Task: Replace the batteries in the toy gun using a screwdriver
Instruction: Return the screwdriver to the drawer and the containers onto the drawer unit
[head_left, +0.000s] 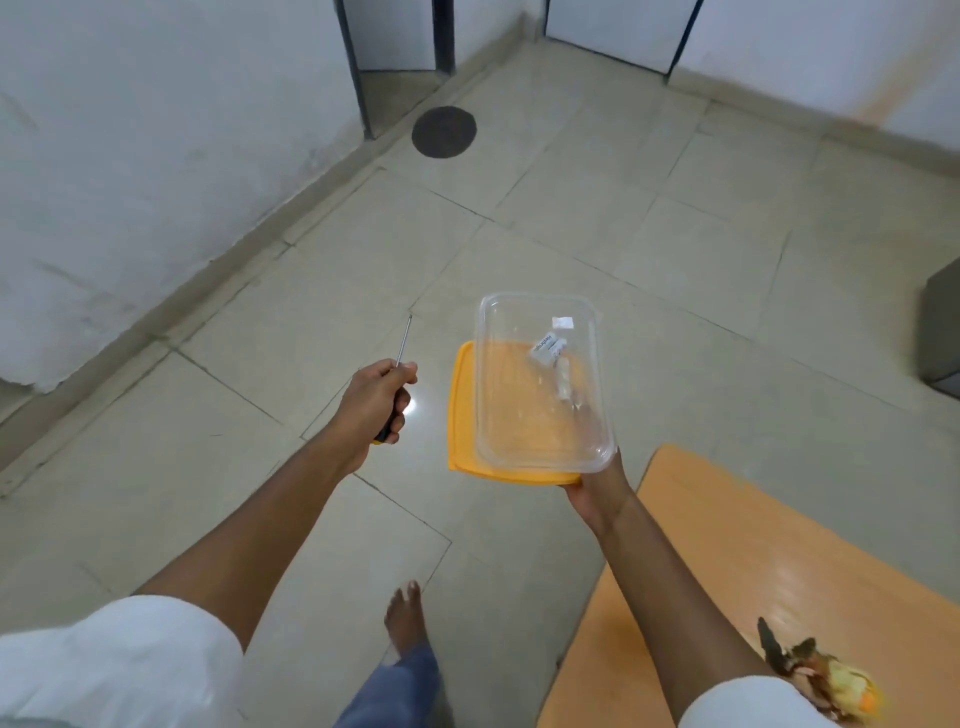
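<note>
My left hand is closed around the black and yellow handle of a screwdriver, its thin metal shaft pointing up and away over the floor. My right hand grips the near corner of a clear plastic container stacked on its orange lid, held in the air above the floor. A small packet with a white label lies inside the container. A yellow and dark toy lies blurred at the lower right on the orange table, partly behind my right sleeve.
The floor is pale tile, with a round dark drain cover near the far wall. White walls and dark door frames stand at the back. A grey box sits at the right edge. My bare foot is below.
</note>
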